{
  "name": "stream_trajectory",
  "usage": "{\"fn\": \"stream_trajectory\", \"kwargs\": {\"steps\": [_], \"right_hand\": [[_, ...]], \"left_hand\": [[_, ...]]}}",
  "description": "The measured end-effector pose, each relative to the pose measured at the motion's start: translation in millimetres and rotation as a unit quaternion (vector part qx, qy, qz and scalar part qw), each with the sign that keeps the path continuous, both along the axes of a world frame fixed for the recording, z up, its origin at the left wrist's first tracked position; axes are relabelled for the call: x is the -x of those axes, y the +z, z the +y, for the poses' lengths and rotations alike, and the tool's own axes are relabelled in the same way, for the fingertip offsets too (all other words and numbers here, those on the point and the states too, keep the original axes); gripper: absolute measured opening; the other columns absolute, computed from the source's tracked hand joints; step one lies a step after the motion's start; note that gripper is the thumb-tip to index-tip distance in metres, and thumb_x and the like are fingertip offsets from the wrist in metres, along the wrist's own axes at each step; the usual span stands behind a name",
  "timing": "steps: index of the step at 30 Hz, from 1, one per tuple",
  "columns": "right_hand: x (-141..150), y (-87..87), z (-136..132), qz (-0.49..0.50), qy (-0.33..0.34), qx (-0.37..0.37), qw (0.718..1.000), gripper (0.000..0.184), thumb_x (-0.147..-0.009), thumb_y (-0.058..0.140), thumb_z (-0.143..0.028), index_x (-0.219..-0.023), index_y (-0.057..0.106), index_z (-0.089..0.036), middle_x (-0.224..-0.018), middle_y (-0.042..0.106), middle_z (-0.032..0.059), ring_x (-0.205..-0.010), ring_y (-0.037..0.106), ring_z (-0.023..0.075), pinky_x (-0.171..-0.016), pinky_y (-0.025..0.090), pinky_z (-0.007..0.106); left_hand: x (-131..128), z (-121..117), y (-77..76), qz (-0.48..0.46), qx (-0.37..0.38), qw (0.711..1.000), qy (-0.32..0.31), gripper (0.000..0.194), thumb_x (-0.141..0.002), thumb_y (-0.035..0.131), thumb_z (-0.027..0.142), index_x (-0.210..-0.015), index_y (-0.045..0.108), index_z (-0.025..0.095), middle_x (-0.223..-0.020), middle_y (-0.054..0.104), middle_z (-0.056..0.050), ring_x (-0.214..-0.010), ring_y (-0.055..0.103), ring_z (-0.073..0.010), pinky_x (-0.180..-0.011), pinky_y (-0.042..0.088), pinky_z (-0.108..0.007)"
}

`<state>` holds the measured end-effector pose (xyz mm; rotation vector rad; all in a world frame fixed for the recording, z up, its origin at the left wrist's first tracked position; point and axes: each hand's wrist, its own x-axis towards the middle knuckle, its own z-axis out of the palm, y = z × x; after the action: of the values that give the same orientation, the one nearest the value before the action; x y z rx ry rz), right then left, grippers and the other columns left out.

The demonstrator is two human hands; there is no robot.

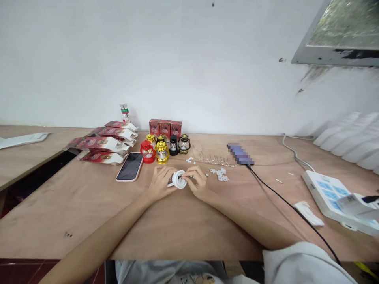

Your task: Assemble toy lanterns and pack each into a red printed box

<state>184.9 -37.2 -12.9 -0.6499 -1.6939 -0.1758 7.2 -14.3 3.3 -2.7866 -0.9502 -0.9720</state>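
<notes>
white round piece (178,180): above the table (189,228), between both hands. left hand (161,182) wrapped around its side; right hand (197,182) thumb and forefinger narrow at its face, cannot tell what is pinched. beyond: small lanterns (162,154); red boxes (165,128), pale lettering too small to read; bottle (124,114), green-banded label, illegible.
</notes>
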Motion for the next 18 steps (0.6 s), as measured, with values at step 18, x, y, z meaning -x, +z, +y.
{"fn": "stream_trajectory", "kwargs": {"steps": [18], "right_hand": [[-0.4,-9.7,3.4,-0.054,0.089,0.03,0.994,0.044,-0.079,0.066,-0.032,-0.116,0.044,-0.022,-0.116,0.059,0.0135,-0.111,0.057,0.0234,-0.088,0.051,0.039]], "left_hand": [[-5.9,-1.2,12.1,-0.063,0.103,0.991,-0.059,0.066,-0.073,0.061,0.029,-0.129,0.03,0.015,-0.127,0.046,-0.019,-0.118,0.045,-0.0295,-0.094,0.04,-0.046]]}}
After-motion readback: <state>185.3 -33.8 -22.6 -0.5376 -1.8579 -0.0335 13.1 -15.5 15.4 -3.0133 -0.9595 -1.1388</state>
